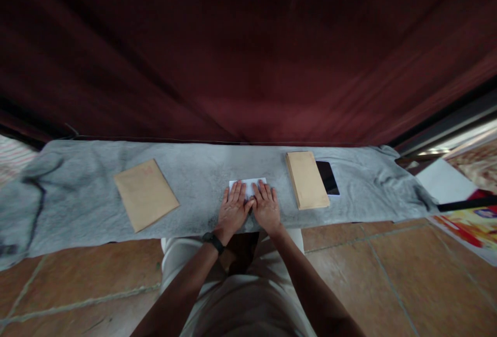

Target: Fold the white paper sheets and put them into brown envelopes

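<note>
A small white sheet of paper (248, 181), perhaps folded, lies on the grey cloth in front of me, mostly covered by my hands. My left hand (233, 210) rests flat on its left part, fingers stretched out. On the right part lies my right hand (266, 210), also flat with its fingers extended. The two thumbs meet in the middle. To the left is a brown envelope (146, 194), set at a slant. A stack of brown envelopes (308, 179) sits to the right of my right hand, apart from it.
A dark phone (328, 177) lies against the right side of the stack. Grey cloth (202, 171) covers the narrow surface, with a dark red curtain (248, 93) behind it. At the far right are a white sheet (446, 181) and a colourful printed packet (471, 228). Tiled floor (357, 264) shows below.
</note>
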{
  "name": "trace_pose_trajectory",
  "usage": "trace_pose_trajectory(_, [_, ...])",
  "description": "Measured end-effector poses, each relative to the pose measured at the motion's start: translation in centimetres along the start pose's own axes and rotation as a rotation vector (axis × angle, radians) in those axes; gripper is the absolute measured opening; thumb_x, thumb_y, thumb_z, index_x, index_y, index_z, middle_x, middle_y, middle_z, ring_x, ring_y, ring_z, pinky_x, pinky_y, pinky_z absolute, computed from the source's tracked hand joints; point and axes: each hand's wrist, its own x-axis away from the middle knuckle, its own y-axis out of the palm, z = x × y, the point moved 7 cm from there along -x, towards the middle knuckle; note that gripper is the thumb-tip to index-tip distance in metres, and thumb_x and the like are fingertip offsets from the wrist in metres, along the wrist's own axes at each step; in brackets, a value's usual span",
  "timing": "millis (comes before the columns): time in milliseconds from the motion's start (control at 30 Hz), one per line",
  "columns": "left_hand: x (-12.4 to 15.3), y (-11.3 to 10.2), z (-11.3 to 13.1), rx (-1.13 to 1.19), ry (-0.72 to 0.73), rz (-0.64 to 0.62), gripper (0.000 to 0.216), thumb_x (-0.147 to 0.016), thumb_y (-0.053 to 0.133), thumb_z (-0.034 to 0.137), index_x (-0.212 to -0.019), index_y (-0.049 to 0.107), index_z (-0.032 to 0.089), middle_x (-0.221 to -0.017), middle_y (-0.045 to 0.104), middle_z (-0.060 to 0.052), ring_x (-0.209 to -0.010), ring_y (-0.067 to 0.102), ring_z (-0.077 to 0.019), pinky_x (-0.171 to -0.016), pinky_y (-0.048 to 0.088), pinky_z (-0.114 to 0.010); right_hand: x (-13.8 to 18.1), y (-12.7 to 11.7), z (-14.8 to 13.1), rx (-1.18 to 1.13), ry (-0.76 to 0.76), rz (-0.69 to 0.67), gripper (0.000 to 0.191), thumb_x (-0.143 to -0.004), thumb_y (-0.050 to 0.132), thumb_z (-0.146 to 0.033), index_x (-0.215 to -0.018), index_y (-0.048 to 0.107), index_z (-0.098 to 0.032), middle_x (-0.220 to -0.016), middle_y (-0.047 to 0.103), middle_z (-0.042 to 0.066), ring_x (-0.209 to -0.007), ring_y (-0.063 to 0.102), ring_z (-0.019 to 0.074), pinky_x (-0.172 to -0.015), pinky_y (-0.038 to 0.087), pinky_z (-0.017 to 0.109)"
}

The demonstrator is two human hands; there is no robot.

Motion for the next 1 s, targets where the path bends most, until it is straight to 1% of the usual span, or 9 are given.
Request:
trace_pose_trajectory(200, [0.0,-0.1,0.0,-0.007,-0.012,-0.019,0.065,-0.102,0.033,0.046,-0.156,0.034,0.01,-0.162,0.034,-0.016,-0.154,0.024,-0.0278,-0.125,0.019,-0.051,0.2,0.2,0.4,0.028,0.028,0.018,0.052,-0.104,0.041,-0.03,-0.155,0.039,-0.02,-0.162,0.035,0.013,-0.149,0.032,0.0298,-0.121,0.02,0.054])
trace_pose_trajectory(400, [0.1,0.2,-0.2,-0.019,-0.016,-0.009,0.062,-0.102,0.036,0.04,-0.156,0.033,0.011,-0.163,0.033,-0.014,-0.153,0.025,-0.027,-0.125,0.017,-0.05,0.6,0.0,1.6,0.045,0.067,0.031,0.052,-0.106,0.038,-0.032,-0.156,0.037,-0.017,-0.16,0.037,0.014,-0.148,0.034,0.0292,-0.121,0.021,0.054])
trace_pose_trajectory(633, [0.0,-0.1,0.1,-0.019,-0.025,-0.011,0.064,-0.102,0.034,0.043,-0.155,0.035,0.009,-0.162,0.034,-0.016,-0.153,0.027,-0.0279,-0.125,0.019,-0.051,1.3,-0.4,3.0,0.045,0.119,0.092,0.052,-0.106,0.033,-0.032,-0.155,0.038,-0.014,-0.158,0.041,0.015,-0.147,0.035,0.0289,-0.12,0.023,0.052])
trace_pose_trajectory(733, [-0.1,-0.1,0.0,-0.013,-0.026,-0.008,0.064,-0.101,0.034,0.044,-0.155,0.035,0.009,-0.162,0.035,-0.016,-0.153,0.027,-0.0283,-0.125,0.02,-0.051,1.6,-0.7,3.7,0.042,0.143,0.101,0.052,-0.106,0.031,-0.031,-0.154,0.04,-0.013,-0.157,0.043,0.016,-0.146,0.037,0.0294,-0.119,0.024,0.051])
trace_pose_trajectory(867, [-0.1,0.0,0.0,-0.009,-0.02,0.001,0.065,-0.102,0.034,0.045,-0.155,0.035,0.009,-0.162,0.034,-0.016,-0.152,0.027,-0.0285,-0.124,0.021,-0.052,1.9,-1.4,4.6,0.021,0.16,0.125,0.048,-0.104,0.034,-0.029,-0.149,0.048,-0.017,-0.155,0.046,0.015,-0.143,0.039,0.0297,-0.116,0.027,0.05])
trace_pose_trajectory(933, [0.0,-0.1,0.0,-0.009,-0.019,0.005,0.064,-0.102,0.033,0.045,-0.155,0.035,0.009,-0.161,0.035,-0.016,-0.152,0.028,-0.0285,-0.124,0.022,-0.052,1.8,-1.7,4.9,-0.001,0.18,0.137,0.044,-0.103,0.038,-0.027,-0.143,0.055,-0.019,-0.149,0.053,0.014,-0.135,0.046,0.029,-0.112,0.033,0.047])
trace_pose_trajectory(1000, [0.0,-0.2,0.0,-0.011,-0.018,0.009,0.064,-0.102,0.033,0.045,-0.155,0.036,0.008,-0.161,0.036,-0.016,-0.152,0.028,-0.0287,-0.124,0.022,-0.052,1.6,-1.9,5.1,-0.018,0.241,0.138,0.038,-0.101,0.044,-0.027,-0.133,0.062,-0.02,-0.134,0.061,0.014,-0.121,0.054,0.0283,-0.103,0.04,0.043])
